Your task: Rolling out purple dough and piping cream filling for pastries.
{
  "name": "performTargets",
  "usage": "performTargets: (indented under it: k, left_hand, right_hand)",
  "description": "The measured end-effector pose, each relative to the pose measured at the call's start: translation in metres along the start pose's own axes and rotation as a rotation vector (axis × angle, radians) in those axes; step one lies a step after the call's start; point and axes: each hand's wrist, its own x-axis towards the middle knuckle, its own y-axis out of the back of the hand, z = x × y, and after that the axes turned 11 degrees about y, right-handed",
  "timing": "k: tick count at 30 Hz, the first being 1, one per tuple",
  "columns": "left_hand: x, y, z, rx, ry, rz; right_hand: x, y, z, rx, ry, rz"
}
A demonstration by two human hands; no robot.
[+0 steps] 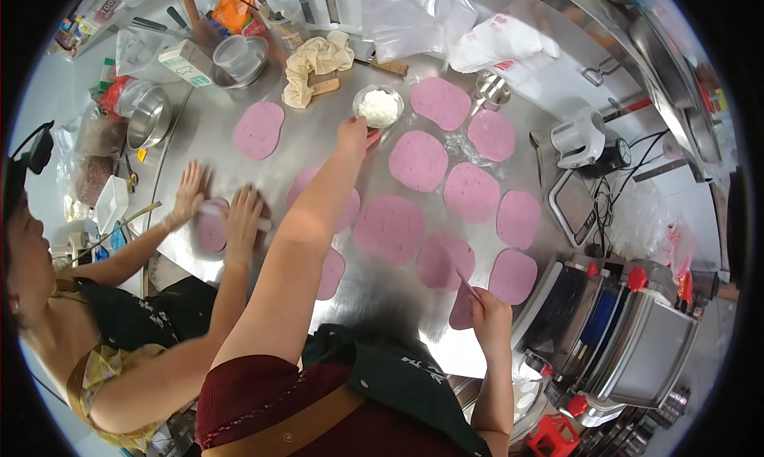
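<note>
A white mixer (pixel 578 139) sits at two o'clock on my remote feed, a red-knobbed machine (pixel 611 334) at four, a steel bowl (pixel 150 118) at ten, clear plastic bags (pixel 410 23) at twelve.

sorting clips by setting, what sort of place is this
Probably a bakery or pastry kitchen: pink, dough-like rounds lie across a metal worktop, there is a bowl of white powder, perhaps flour, and what looks like a hand mixer sits at the right.
</note>
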Motion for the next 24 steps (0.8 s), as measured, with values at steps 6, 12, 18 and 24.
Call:
performTargets:
  k: [6, 12, 18, 24]
  left_hand:
    - [0.025, -0.019, 0.011, 0.039, -0.005, 0.036]
    - [0.065, -0.005, 0.055, -0.044, -0.143, 0.05]
    - [0.001, 0.006, 0.01, 0.312, 0.037, -0.211]
    - [-0.049, 0.069, 0.007, 0.077, 0.298, -1.272]
  right_hand:
    - [0.026, -0.003, -0.008, 0.014, -0.009, 0.026]
    - [0.069, -0.011, -0.03, -0.01, 0.171, -0.007]
    - [0.141, -0.029, -0.061, 0.001, 0.325, -0.132]
    - [0.212, -0.055, -0.096, 0.414, 0.324, -0.222]
